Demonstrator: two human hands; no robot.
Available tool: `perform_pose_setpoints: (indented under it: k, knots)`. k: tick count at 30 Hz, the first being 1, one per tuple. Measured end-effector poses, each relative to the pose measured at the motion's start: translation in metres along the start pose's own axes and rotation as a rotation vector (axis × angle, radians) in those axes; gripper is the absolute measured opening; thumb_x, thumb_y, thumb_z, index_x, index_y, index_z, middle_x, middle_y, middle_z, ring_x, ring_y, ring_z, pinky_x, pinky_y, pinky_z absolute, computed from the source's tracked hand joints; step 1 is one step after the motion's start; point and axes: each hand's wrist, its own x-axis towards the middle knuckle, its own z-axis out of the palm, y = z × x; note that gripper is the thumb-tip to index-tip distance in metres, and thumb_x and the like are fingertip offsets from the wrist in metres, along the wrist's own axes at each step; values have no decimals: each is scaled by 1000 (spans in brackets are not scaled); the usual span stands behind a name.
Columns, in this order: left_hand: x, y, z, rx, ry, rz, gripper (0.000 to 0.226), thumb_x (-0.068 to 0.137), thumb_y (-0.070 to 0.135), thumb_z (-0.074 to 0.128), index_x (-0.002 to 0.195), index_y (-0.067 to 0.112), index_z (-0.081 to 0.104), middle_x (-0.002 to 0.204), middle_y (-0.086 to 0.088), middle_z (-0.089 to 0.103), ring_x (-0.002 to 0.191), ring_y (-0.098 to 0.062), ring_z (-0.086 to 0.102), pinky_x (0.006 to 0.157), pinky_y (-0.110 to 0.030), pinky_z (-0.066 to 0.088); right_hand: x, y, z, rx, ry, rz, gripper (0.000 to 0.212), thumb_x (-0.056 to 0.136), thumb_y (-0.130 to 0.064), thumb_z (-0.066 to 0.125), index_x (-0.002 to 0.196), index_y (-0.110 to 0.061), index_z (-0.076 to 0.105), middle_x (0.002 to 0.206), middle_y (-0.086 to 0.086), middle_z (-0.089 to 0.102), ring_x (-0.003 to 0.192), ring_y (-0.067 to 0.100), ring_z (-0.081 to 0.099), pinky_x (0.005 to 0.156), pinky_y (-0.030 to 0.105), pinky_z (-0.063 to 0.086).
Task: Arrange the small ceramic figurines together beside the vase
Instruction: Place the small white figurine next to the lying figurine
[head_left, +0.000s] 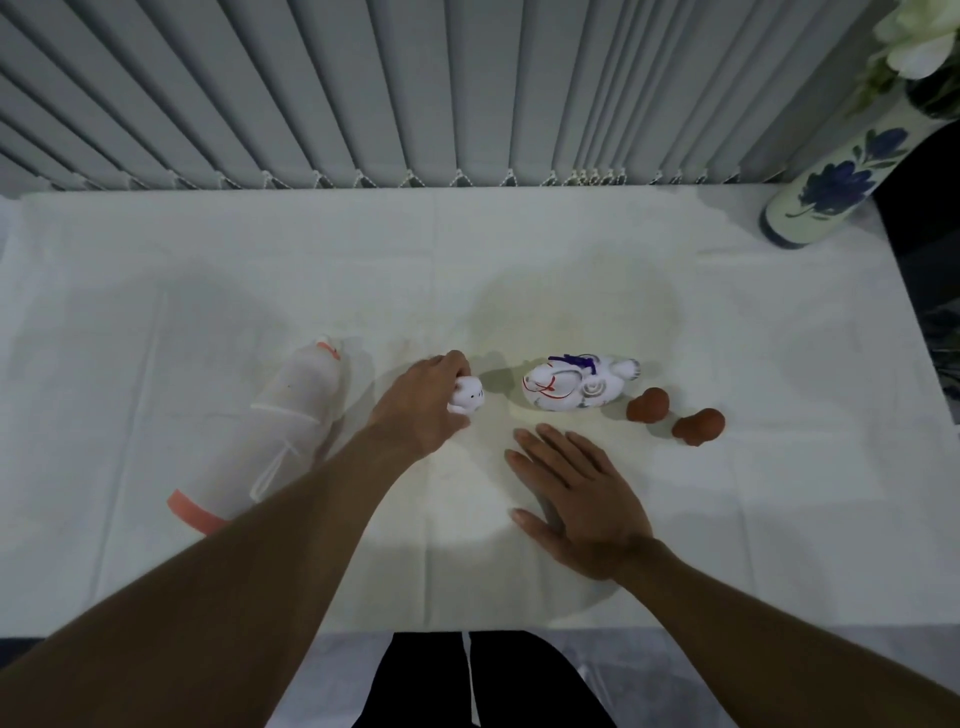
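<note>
My left hand (423, 402) grips a small white figurine (466, 396) just left of the table's middle. To its right lies a larger white figurine (569, 388) with blue and red markings. Two small brown figurines (648, 405) (698, 426) stand further right, close to each other. My right hand (576, 496) rests flat on the white cloth, fingers spread, holding nothing, just in front of the larger white figurine. The vase (831, 187), white with blue flowers, stands at the far right corner, well apart from all the figurines.
A white cloth pouch (280, 436) with an orange band lies left of my left hand. Grey vertical blinds (363, 93) hang behind the table. White flowers (919, 41) top the vase. The cloth-covered table (208, 260) ends near my legs.
</note>
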Motion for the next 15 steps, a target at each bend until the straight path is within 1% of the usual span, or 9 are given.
perform_pose_setpoints:
  k: [4,6,8,11,15]
  knots:
    - [0,-6,4,11,26,4,30,72,8,76,95,10,56,90,0,67,83,-24,61,71,-38,51,0,1,0,-1,1,-8,65,105,-62,42,162,-32,32,173,-8,23,161,15,13,130,43,18]
    - [-1,-8,4,44,10,-13,39,71,14,81,102,14,56,96,1,66,88,-24,61,73,-38,51,0,0,-1,5,11,-16,65,105,-61,44,161,-30,34,173,-7,24,161,16,15,130,44,20]
    - [-2,-11,0,72,-14,-46,56,69,20,86,116,17,55,110,0,65,101,-25,61,81,-39,51,0,-1,-2,9,31,-24,65,104,-60,46,160,-27,38,172,-5,28,161,18,19,129,45,23]
    - [-10,-16,-12,135,-43,-94,80,70,24,87,137,19,46,135,-2,58,124,-25,54,94,-42,49,5,-10,-5,37,44,-39,66,104,-59,49,158,-23,41,170,-3,31,160,18,22,128,45,26]
    - [-29,-25,-35,289,7,-80,86,73,27,84,146,19,39,144,-4,50,136,-25,45,109,-38,38,31,-40,-7,83,29,-152,65,105,-57,50,157,-17,44,169,2,35,159,21,26,128,43,25]
